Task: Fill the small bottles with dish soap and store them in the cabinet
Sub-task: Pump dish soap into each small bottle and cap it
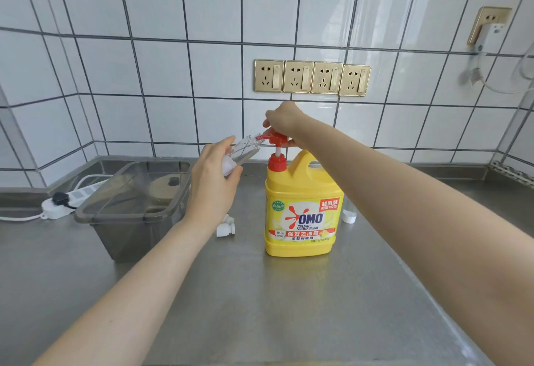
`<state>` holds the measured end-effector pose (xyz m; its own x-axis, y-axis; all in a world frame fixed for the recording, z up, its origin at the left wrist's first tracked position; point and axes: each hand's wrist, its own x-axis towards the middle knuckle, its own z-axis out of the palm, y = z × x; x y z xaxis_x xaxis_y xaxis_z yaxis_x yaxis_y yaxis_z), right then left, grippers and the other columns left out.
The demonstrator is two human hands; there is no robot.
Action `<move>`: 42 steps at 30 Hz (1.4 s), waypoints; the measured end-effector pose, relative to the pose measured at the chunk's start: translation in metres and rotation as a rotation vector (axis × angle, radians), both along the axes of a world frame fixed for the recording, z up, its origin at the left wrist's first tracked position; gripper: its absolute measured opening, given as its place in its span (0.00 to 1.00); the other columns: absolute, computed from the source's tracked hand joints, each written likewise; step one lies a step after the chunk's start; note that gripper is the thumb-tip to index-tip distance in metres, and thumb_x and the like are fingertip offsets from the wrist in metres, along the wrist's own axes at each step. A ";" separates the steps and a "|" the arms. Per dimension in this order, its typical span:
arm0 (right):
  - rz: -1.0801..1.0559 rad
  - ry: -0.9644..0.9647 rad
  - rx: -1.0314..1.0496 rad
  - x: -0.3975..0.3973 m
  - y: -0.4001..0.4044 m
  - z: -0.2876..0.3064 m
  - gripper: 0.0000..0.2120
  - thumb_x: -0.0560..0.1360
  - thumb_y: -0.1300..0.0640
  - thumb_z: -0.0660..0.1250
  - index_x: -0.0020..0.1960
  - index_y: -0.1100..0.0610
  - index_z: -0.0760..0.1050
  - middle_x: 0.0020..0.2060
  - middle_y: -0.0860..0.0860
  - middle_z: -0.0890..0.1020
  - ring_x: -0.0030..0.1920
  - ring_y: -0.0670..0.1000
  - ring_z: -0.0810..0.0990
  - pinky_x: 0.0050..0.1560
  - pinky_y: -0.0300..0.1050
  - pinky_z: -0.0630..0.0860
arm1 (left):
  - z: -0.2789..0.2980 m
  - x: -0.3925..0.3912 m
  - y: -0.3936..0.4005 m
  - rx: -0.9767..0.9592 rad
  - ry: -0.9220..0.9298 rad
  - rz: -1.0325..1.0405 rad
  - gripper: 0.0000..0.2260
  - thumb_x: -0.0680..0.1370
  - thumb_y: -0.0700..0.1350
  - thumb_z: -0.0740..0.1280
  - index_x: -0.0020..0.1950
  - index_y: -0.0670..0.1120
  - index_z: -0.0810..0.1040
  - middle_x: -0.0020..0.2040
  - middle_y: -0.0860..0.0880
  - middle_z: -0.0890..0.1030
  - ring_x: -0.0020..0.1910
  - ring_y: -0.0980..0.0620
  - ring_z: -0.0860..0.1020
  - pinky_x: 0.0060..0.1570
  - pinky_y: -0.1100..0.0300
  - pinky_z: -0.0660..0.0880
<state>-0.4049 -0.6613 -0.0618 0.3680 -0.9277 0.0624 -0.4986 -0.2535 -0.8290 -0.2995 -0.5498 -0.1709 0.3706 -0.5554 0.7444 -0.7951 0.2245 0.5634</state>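
Observation:
A yellow dish soap jug (302, 215) with a red pump (277, 141) stands mid-counter. My right hand (284, 121) rests on top of the pump head, fingers closed over it. My left hand (213, 177) holds a small clear bottle (245, 148) tilted, with its open mouth against the pump's spout. The pump stem is raised. A white pump cap (225, 227) lies on the counter left of the jug. Another small clear bottle (349, 211) stands behind the jug's right side, partly hidden.
A smoky transparent plastic bin (130, 215) sits at the left on the steel counter (260, 308). A white power strip (72, 198) with a black plug lies behind it. Several gold wall sockets (312, 78) are on the tiled wall above.

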 end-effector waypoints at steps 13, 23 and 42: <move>0.098 0.484 -0.015 0.009 -0.003 -0.009 0.17 0.79 0.62 0.52 0.56 0.69 0.77 0.50 0.62 0.81 0.37 0.57 0.79 0.38 0.50 0.80 | -0.009 0.007 0.000 -0.069 0.031 -0.024 0.17 0.72 0.38 0.73 0.61 0.45 0.79 0.55 0.49 0.80 0.52 0.56 0.76 0.54 0.60 0.74; 0.112 0.689 -0.175 0.015 -0.009 -0.025 0.15 0.80 0.65 0.52 0.36 0.63 0.65 0.33 0.57 0.69 0.42 0.58 0.72 0.45 0.45 0.70 | -0.024 0.009 0.001 -0.031 0.135 -0.079 0.17 0.73 0.41 0.72 0.62 0.48 0.78 0.56 0.58 0.79 0.56 0.58 0.77 0.59 0.51 0.76; 0.011 0.429 -0.055 0.009 0.000 0.006 0.14 0.75 0.58 0.54 0.47 0.64 0.75 0.46 0.60 0.85 0.41 0.57 0.82 0.45 0.48 0.79 | -0.003 0.010 -0.002 -0.079 0.123 -0.080 0.17 0.71 0.39 0.74 0.60 0.48 0.79 0.52 0.53 0.78 0.52 0.55 0.78 0.55 0.54 0.78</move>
<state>-0.3961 -0.6612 -0.0560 0.3812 -0.9232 -0.0487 -0.7920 -0.2989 -0.5324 -0.2898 -0.5517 -0.1735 0.4181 -0.5289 0.7386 -0.6992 0.3318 0.6333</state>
